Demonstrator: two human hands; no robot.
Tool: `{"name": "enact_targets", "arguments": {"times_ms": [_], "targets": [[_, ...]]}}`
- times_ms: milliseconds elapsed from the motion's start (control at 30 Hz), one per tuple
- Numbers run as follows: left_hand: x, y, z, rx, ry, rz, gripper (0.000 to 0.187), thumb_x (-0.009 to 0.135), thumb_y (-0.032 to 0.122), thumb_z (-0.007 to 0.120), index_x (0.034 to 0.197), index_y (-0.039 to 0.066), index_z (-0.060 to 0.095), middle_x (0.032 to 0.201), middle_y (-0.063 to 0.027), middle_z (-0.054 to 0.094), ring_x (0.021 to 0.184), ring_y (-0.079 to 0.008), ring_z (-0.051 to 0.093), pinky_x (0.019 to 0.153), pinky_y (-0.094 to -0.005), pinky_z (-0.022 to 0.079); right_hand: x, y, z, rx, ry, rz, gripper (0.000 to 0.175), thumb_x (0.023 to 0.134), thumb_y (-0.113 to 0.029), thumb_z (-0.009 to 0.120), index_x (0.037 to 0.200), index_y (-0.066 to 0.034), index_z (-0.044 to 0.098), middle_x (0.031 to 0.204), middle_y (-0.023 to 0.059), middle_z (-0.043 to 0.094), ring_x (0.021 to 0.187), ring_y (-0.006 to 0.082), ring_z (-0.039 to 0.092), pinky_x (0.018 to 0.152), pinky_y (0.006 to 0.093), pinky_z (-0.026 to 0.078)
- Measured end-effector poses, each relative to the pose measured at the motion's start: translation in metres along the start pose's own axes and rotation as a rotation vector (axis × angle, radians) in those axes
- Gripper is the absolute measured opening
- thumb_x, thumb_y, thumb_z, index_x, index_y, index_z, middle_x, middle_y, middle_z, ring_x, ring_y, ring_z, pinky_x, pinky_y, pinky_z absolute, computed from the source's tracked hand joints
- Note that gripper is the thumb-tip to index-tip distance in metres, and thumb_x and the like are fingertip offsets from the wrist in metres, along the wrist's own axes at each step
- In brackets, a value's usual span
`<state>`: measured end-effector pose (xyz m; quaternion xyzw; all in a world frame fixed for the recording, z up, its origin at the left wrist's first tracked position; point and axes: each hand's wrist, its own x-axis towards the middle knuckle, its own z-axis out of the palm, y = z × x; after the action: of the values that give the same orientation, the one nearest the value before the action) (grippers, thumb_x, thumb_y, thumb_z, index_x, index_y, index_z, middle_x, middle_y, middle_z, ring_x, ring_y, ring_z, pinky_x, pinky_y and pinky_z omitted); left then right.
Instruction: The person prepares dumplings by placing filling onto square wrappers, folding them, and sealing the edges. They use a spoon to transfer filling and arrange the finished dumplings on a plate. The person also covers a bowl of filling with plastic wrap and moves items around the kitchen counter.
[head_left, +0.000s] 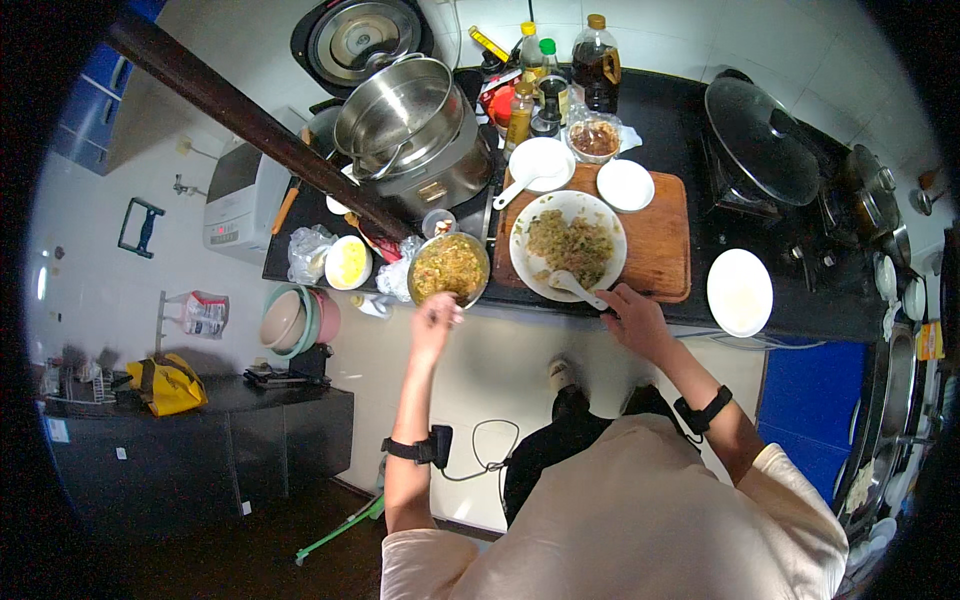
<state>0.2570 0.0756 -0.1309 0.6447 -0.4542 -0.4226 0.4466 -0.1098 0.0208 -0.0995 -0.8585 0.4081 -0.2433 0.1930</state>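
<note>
In the head view, my right hand (639, 321) has its thumb and fingers at the handle end of a white soup spoon (576, 286). The spoon's bowl rests in a white bowl (517, 259) of minced, greenish-brown filling (574, 244). This bowl stands on a wooden cutting board (656, 247). My left hand (436, 322), fingers curled together, is at the near rim of a round bowl (486, 283) heaped with a yellowish chopped mixture (448, 264). Whether those fingers pinch anything is too unclear to tell.
Left stand a bowl of yellow food (348, 262) and a cooker topped with a steel pot (401, 112). Behind are a white dish with a spoon (544, 161), a small white bowl (625, 186) and bottles (596, 67). Right are a white plate (739, 292) and a lidded wok (761, 142).
</note>
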Motion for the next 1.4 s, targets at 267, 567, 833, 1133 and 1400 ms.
{"name": "enact_targets", "arguments": {"times_ms": [267,567,833,1133,1400], "targets": [[0.090,-0.058,-0.096,0.390,0.462,0.075,0.016,0.086,0.013,0.058,0.079,-0.001,0.058,0.066,-0.0033,0.056,0.058,-0.0087,0.051,0.055,-0.0249,0.043,0.031,0.007,0.013,0.127,0.106,0.330,0.014,0.081,-0.012,0.060,0.092,-0.0041,0.061,0.070,0.0144,0.058,0.063,0.0320,0.059,0.056,0.0406,0.046],[0.105,-0.050,-0.094,0.448,0.842,0.263,0.020,0.089,0.014,0.048,0.082,-0.004,0.053,0.069,-0.0137,0.057,0.062,-0.0233,0.052,0.063,-0.0340,0.045,0.036,0.027,0.010,0.150,0.025,0.407,0.027,0.081,-0.017,0.062,0.104,-0.0037,0.061,0.068,0.0128,0.062,0.062,0.0294,0.062,0.057,0.0399,0.048],[0.125,-0.047,-0.104,-0.364,0.789,0.313,0.019,0.090,0.014,0.041,0.094,0.000,0.053,0.086,-0.0061,0.057,0.079,-0.0160,0.054,0.068,-0.0313,0.047,0.029,0.038,-0.001,0.172,0.115,0.401,0.023,0.082,-0.020,0.061,0.099,-0.0050,0.063,0.076,0.0118,0.064,0.068,0.0271,0.063,0.060,0.0397,0.050],[0.050,0.088,-0.023,-0.403,0.621,0.276,0.032,0.094,0.024,0.044,0.111,-0.003,0.048,0.107,-0.0119,0.054,0.098,-0.0212,0.053,0.088,-0.0358,0.043,0.038,-0.002,-0.027,0.517,0.068,0.228,0.021,0.085,-0.021,0.059,0.097,-0.0033,0.062,0.081,0.0113,0.064,0.072,0.0235,0.064,0.060,0.0355,0.051],[-0.053,0.147,0.116,0.218,-0.266,0.325,0.006,0.089,-0.001,0.044,0.088,0.003,0.049,0.089,-0.0121,0.057,0.082,-0.0183,0.055,0.078,-0.0307,0.046,0.059,-0.029,0.002,1.327,-0.126,0.218,0.022,0.090,-0.024,0.057,0.100,-0.0044,0.058,0.085,0.0039,0.062,0.073,0.0107,0.059,0.062,0.0274,0.049]]}}
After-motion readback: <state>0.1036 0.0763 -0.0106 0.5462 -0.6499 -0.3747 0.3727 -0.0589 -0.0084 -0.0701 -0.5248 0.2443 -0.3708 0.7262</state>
